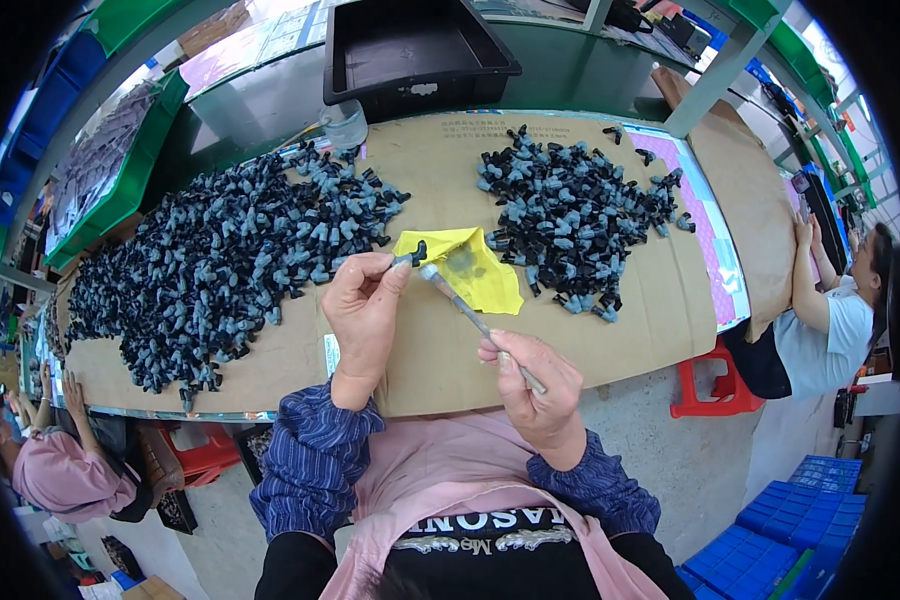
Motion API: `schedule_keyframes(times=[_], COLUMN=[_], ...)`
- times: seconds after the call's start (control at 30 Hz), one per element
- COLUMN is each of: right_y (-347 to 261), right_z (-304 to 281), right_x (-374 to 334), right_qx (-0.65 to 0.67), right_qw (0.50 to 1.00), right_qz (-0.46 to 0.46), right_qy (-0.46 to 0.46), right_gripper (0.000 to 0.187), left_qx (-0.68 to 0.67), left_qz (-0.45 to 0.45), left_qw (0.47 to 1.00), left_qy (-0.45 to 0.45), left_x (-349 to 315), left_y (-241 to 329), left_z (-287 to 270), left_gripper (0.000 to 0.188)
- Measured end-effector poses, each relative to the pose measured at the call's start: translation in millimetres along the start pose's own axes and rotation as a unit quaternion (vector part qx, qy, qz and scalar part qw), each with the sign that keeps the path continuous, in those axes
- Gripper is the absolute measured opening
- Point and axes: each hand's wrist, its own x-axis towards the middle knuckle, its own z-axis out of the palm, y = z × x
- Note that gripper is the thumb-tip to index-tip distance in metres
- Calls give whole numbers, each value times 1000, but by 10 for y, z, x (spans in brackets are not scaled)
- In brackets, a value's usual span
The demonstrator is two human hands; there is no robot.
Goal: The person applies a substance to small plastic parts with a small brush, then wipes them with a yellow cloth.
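Brushing seems the step in hand: left hand (362, 312) pinches a grey-and-black part (417, 253) over the yellow cloth's (498, 287) left edge, right hand (538, 392) pinches a brush (467, 309), tip just beside; next move likely calls for light, steady strokes.

The left hand (363, 312) pinches; the right (542, 390) grips

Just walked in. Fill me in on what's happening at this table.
The left hand holds up a small black-and-grey part, while the right hand holds a slim brush with its tip close to it; whether they touch is hard to tell. A stained yellow cloth lies beyond, on cardboard, between a larger left pile of similar parts and a smaller right pile.
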Motion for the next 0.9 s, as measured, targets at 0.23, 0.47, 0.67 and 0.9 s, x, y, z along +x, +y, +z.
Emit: schedule_keyframes(times=[0.23, 0.47, 0.67, 0.9], right_y=[36, 26, 25, 19], right_z=[70, 22, -16, -78], right_x=[0, 12, 33, 119], right_qx=[37, 86, 108, 88], right_qw=[999, 993, 990, 991], right_qz=[22, 56, 60, 51], right_qy=[7, 50, 71, 82], right_gripper=[24, 20, 19, 20], left_qx=[-147, -99, -65, 249], left_qz=[-129, -118, -124, 230], left_qw=[980, 987, 990, 939], left_qy=[29, 37, 10, -54], left_x=[-65, -125, -194, -169], left_y=[80, 45, -30, 71], left_z=[96, 109, 28, -57], left_gripper=[9, 10, 9, 22])
